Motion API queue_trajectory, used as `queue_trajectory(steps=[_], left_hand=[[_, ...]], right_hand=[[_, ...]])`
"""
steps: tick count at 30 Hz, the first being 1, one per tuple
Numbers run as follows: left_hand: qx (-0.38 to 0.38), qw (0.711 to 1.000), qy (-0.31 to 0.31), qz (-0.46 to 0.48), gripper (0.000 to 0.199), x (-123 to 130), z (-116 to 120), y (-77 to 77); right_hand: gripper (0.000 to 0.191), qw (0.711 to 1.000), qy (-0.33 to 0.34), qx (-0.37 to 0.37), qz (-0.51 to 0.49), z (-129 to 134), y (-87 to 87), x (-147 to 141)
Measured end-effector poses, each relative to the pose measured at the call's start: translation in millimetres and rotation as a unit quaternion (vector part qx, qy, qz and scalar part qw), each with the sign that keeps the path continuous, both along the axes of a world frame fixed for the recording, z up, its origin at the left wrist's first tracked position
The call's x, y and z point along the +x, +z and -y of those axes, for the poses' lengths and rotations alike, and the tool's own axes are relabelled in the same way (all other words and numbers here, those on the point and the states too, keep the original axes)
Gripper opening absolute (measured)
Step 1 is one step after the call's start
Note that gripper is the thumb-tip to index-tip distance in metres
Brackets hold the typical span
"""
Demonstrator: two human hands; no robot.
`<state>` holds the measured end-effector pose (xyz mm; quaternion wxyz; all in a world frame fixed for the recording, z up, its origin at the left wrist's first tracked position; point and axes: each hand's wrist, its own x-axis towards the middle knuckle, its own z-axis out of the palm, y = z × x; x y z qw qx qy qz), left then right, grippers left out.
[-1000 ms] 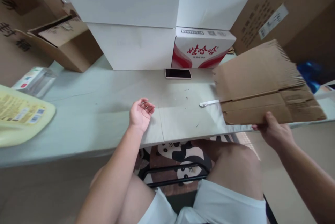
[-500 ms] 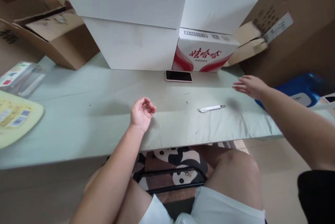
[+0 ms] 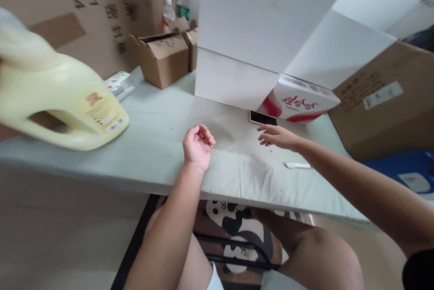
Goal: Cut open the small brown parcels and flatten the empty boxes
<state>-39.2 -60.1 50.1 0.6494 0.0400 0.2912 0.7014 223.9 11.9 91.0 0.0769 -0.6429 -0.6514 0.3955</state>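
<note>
My left hand (image 3: 198,147) rests palm up near the middle of the cloth-covered table (image 3: 162,127), its fingers loosely curled and apart, with nothing seen in it. Above the table to the right, my right hand (image 3: 276,137) has its fingers spread and holds nothing. Just beyond it a phone (image 3: 261,118) lies flat against the foot of a white and red box (image 3: 298,100). A slim white tool (image 3: 297,165), perhaps a craft knife, lies nearer me, partly hidden by my right forearm.
A big yellow jug (image 3: 74,100) stands at the left. Behind are a small open carton (image 3: 164,61), two bottles and tall white panels (image 3: 251,9). At the right are a large brown carton (image 3: 389,95) and a blue container (image 3: 407,168).
The view has swung left, bringing the whole jug and the bottles into sight. My right hand has moved left, from beyond the white tool to near the phone. My left hand stays loosely curled.
</note>
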Motion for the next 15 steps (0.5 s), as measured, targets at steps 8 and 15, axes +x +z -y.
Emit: queue_trajectory(steps=[8,15], left_hand=[[-0.011,0.992,0.089,0.085,0.014,-48,-2,6.0],[-0.021,0.993,0.081,0.079,0.015,-58,-24,2.2]], right_hand=[[0.039,0.951,0.233,0.197,0.054,-68,0.3,-219],[0.037,0.893,0.283,0.347,0.035,-155,-4.1,-356]])
